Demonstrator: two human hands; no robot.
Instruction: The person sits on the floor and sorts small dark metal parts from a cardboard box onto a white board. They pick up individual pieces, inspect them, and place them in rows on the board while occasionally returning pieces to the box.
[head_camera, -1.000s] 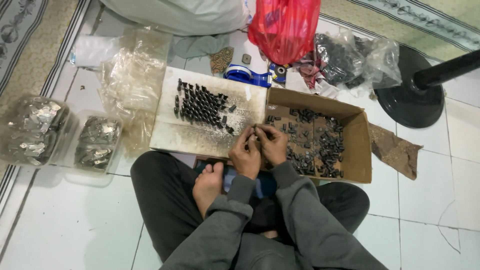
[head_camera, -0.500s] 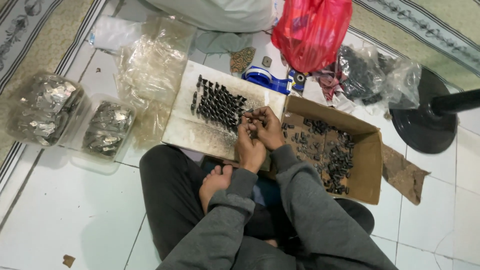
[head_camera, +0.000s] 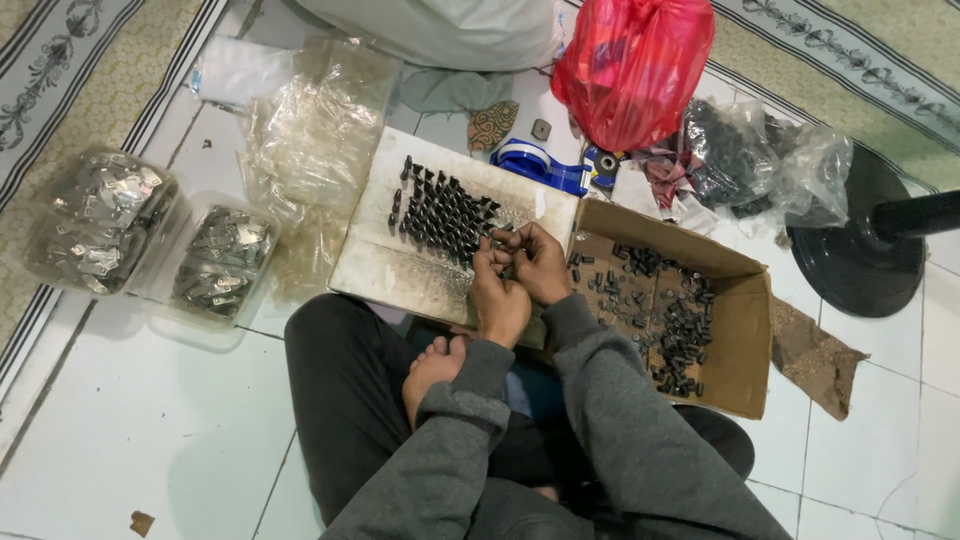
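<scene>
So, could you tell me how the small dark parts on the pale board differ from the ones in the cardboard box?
The dark parts on the pale board stand close together in neat rows, while the parts in the cardboard box lie loose and scattered. The board's group is compact, to the left of the left hand and right hand; the box's parts spread across its floor to their right. Both sets look like the same small dark pieces.

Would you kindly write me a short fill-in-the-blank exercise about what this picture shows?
1. The plastic bag beyond the cardboard box is coloured ____.
2. The tape dispenser is coloured ____.
3. Both hands, left hand and right hand, meet over the edge of a white ____, where small dark parts stand in rows.

Missing words: red; blue; board
</scene>
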